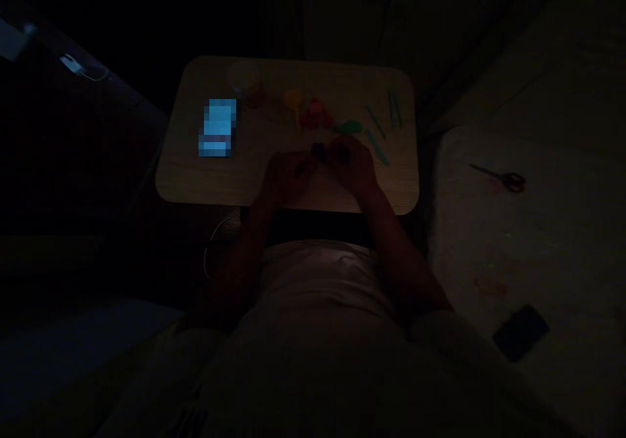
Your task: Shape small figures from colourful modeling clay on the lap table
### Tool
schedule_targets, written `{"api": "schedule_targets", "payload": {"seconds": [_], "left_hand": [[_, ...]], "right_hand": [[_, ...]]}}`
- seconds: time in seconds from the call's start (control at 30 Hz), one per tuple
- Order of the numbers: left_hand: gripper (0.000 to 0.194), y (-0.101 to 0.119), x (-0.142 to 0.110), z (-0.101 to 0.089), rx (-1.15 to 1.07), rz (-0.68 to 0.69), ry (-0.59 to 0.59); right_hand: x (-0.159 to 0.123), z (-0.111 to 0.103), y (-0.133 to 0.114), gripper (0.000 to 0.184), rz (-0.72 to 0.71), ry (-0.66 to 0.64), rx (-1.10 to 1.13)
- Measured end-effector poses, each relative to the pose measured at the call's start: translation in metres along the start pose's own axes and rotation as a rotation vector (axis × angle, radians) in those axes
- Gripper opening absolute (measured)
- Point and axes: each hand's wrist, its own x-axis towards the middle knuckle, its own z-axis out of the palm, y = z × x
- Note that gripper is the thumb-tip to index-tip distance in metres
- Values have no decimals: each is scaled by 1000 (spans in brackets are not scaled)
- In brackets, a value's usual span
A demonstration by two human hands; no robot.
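On the dim table (195, 187), take the red piece (317, 113) as the landmark. The dark lump (318, 150) sits just on the near side of it, between the person's two hands. The right hand (350, 163), to the near right of the red piece, has its fingertips closed on the lump; the left hand (289, 176), to the near left, is curled with its fingers close by, though in this light I can't tell whether it grips anything

The handling looks partway along: the lump is taken up but not set down. No tool appears to be in use. An orange tool (294, 102) lies just left of the red piece, a green tool (350, 127) just right, and farther right are thin teal sticks (376, 122) and a teal knife-like tool (377, 147). Well left of the red piece are a clear tub (244, 78) and a glowing, pixelated rectangle (218, 127)
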Motion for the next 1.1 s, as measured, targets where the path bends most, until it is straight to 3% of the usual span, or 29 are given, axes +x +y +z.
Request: {"api": "schedule_targets", "payload": {"seconds": [1.1], "left_hand": [[29, -2, -1, 3, 6, 2, 25]], "right_hand": [[1, -1, 3, 13, 48, -54, -25]]}}
